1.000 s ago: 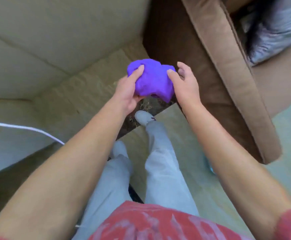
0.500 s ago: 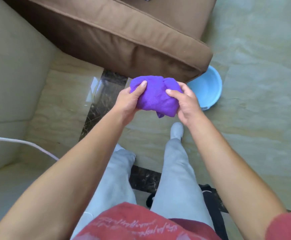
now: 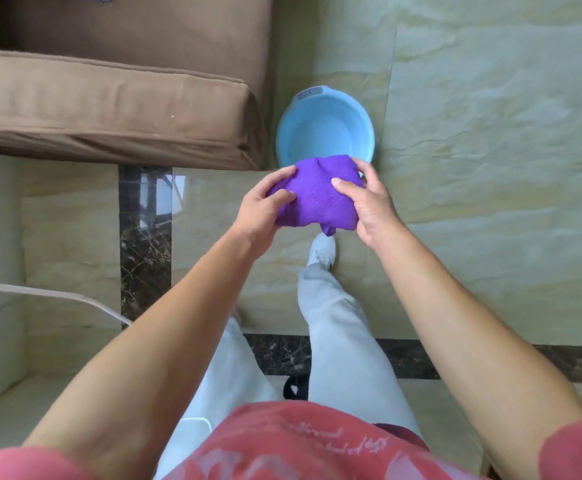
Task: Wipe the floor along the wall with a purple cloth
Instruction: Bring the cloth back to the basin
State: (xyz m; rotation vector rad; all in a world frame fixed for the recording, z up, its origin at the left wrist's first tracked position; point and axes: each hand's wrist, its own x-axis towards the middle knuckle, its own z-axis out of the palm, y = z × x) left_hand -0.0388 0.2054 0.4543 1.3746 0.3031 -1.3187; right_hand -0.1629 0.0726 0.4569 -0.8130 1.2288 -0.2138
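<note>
Bunched purple cloth, soft terry-like weave, gripped from both sides by left hand and right hand, fingers closed on it. Held just above round blue plastic basin; glossy marble-look floor underneath.

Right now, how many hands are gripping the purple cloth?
2: the left hand holds the purple cloth on its left side, the right hand on its right side, above the blue basin.
</note>
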